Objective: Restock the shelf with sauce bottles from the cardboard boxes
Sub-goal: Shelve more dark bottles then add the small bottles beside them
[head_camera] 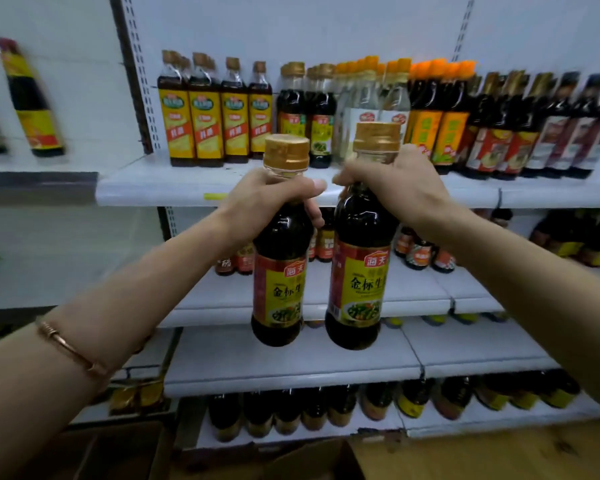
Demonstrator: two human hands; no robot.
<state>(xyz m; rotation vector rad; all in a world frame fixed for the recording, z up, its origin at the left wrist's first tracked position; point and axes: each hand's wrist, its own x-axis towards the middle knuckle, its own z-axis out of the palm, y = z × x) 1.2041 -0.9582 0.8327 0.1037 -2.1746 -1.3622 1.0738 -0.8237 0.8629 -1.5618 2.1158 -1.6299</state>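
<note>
- In front of the person stands the white metal shelving unit [201, 188], its top shelf lined with sauce bottles along the back while the front strip is bare; the shelves below are only partly filled, with bare stretches, so I judge the restocking well under way but not finished.
- At the bottom edge, the brown cardboard box [312, 459] sits on the floor, blurred; whether bottles remain inside I cannot tell.
- The dark soy-sauce bottle with gold cap and yellow-red label on the right [361, 271] hangs upright in the air in front of the shelves, not yet set down.
- The matching dark soy-sauce bottle on the left [279, 278] hangs just beside it, also unplaced; matching bottles already stand on the top shelf behind.
- The right hand [392, 188] is wrapped round its bottle's neck, below the cap.
- The left hand [267, 199] is clamped likewise on the other neck.
- A thin rose-gold bangle [66, 344] circles the left forearm.
</note>
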